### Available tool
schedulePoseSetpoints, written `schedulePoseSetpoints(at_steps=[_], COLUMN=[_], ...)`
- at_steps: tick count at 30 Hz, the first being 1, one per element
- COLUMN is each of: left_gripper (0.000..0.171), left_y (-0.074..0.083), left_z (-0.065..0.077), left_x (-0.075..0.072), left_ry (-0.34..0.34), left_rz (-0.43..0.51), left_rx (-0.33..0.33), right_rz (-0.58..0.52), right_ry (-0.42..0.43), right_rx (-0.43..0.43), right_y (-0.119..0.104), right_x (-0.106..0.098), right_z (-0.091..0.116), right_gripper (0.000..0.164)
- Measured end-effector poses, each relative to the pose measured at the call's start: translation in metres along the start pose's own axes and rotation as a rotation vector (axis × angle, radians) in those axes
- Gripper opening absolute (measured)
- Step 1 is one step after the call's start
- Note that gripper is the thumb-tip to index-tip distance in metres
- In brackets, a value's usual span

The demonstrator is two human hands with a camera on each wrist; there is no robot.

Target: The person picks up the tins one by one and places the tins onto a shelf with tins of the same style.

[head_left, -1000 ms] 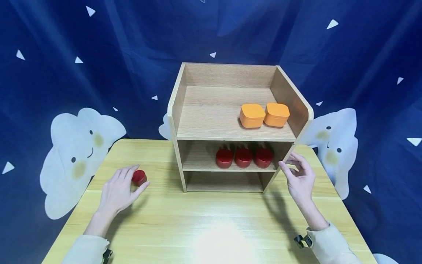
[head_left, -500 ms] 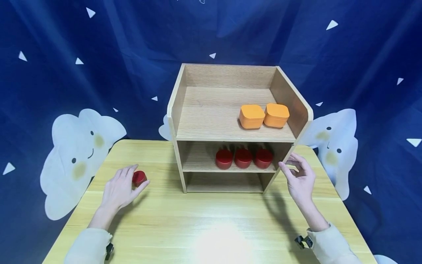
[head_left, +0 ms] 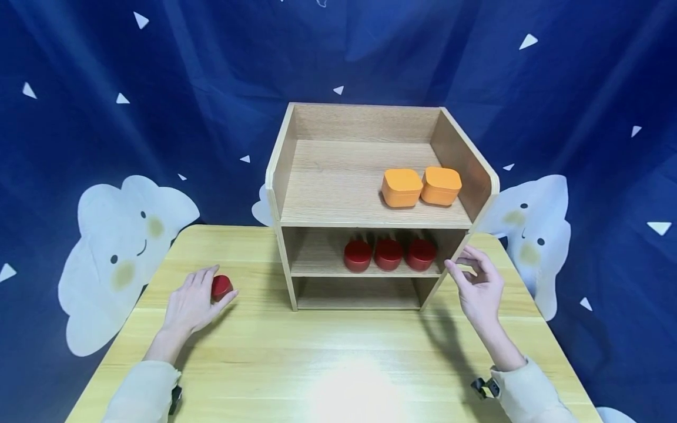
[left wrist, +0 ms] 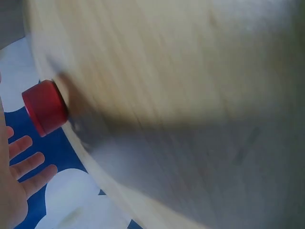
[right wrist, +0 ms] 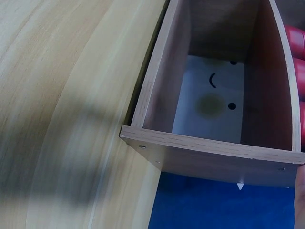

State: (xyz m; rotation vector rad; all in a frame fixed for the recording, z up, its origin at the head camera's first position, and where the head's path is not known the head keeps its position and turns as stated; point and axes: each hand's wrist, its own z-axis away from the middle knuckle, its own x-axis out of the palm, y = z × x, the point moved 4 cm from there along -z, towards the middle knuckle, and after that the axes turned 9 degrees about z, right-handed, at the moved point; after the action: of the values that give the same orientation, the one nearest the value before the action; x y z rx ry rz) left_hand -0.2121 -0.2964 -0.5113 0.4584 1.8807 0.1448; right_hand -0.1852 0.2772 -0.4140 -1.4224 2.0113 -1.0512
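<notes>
In the head view, a small red round box [head_left: 221,287] sits on the table at the left. My left hand [head_left: 191,302] arches around it, thumb on the near side and fingers on the far side. The left wrist view shows the fingers [left wrist: 34,182] extended and spread, with a gap to the red box [left wrist: 45,108]. My right hand [head_left: 482,288] holds the right side panel of a wooden shelf [head_left: 338,224], thumb tip at its front edge and bent fingers partly hidden along its outer face. At the right wrist view's edge, a strip of finger [right wrist: 300,193] meets the panel.
Two orange boxes [head_left: 402,188] stand at the right on the shelf's top board. Three red round boxes [head_left: 388,254] line the middle level. The shelf stands toward the rear of the wooden table [head_left: 254,358], before a blue curtain [head_left: 370,53] with clouds.
My left forearm has shifted slightly to the right, with the hand still around the red box. The right hand keeps its place at the shelf.
</notes>
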Motion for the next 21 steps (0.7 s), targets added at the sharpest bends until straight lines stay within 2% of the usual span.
schedulePoseSetpoints(at_steps=[5,15,21], left_gripper=[0.081,0.078,0.077], left_y=[-0.006,-0.013,-0.015], left_z=[0.000,0.000,0.000], left_x=[0.004,0.014,0.016], left_ry=[-0.036,-0.107,-0.111], left_rz=[-0.019,-0.044,-0.057], left_rx=[-0.017,-0.035,-0.041], right_rz=[-0.028,-0.015,-0.024], right_ry=[-0.004,0.002,-0.002], right_rx=[-0.005,0.003,-0.002], right_y=[0.000,0.000,0.000], right_x=[0.001,0.000,0.000], right_z=[0.000,0.000,0.000], right_gripper=[0.043,0.043,0.044])
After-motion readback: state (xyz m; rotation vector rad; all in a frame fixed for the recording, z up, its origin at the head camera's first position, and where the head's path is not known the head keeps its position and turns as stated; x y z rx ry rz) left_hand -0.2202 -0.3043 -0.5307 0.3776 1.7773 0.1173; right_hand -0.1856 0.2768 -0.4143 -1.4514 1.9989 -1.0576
